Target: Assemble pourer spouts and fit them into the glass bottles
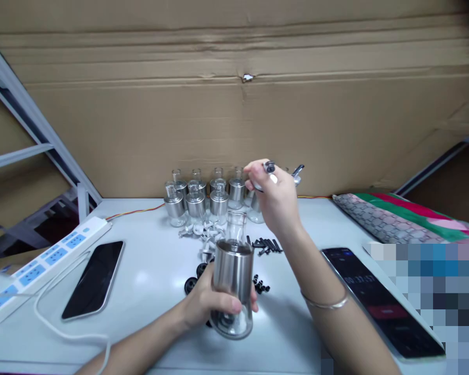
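Phones [94, 278] & bottles [197, 200] nr hands

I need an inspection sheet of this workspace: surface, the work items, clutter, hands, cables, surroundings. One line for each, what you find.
Surface: white table, things spread over it.
Work items: glass bottle with a metal sleeve held upright; finished-looking bottles grouped at the back; white parts and black parts lie loose between them.
Clutter: phone with dark screen at left; phone with lit screen at right; folded patterned cloth.
Hands: left hand grips the sleeved bottle; right hand raised, pinching a small dark piece.
Cables: power strip with white cord; thin red-yellow wire along the back.
Surroundings: cardboard wall; grey metal frame at left.
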A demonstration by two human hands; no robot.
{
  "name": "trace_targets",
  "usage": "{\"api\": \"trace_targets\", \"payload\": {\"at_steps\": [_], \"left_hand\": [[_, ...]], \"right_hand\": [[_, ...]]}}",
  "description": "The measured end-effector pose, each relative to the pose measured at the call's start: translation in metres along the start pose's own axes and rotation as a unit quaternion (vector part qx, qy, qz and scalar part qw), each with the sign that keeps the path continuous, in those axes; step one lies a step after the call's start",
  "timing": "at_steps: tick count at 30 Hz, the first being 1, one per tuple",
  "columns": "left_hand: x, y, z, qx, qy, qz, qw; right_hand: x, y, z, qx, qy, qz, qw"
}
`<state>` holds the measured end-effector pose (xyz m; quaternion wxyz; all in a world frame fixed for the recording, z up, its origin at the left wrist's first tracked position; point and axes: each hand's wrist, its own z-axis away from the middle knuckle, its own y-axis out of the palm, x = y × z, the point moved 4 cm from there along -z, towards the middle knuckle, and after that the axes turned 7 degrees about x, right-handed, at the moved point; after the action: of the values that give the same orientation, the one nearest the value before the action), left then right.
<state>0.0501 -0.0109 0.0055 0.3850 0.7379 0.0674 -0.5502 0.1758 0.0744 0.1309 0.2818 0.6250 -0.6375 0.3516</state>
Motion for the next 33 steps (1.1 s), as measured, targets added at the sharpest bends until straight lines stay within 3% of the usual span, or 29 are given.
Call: {"api": "trace_targets", "payload": {"at_steps": [3, 10, 16, 23, 33], "left_hand": [[0.005, -0.001, -0.002, -0.009, -0.018, 0.043, 0.999], [-0.002, -0.003, -0.003, -0.028, -0.019, 0.088, 0.996], [-0.004, 0.001, -0.003, -0.048, -0.031, 0.075, 0.996], [-0.01, -0.002, 0.0, -0.067, -0.01, 0.029, 0.997], [-0.016, 0.005, 0.0, -0.038, -0.021, 0.043, 0.998]], "right_hand": [[-0.016, 0.006, 0.001, -0.024, 0.068, -0.079, 0.994], [-0.026, 0.032, 0.009, 0.099, 0.153, -0.148, 0.972], [-0.024, 0.042, 0.015, 0.137, 0.213, -0.237, 0.938], [-0.014, 0.055, 0.017, 0.195, 0.227, -0.314, 0.901], [-0.012, 0.055, 0.019, 0.23, 0.177, -0.3, 0.909]]}}
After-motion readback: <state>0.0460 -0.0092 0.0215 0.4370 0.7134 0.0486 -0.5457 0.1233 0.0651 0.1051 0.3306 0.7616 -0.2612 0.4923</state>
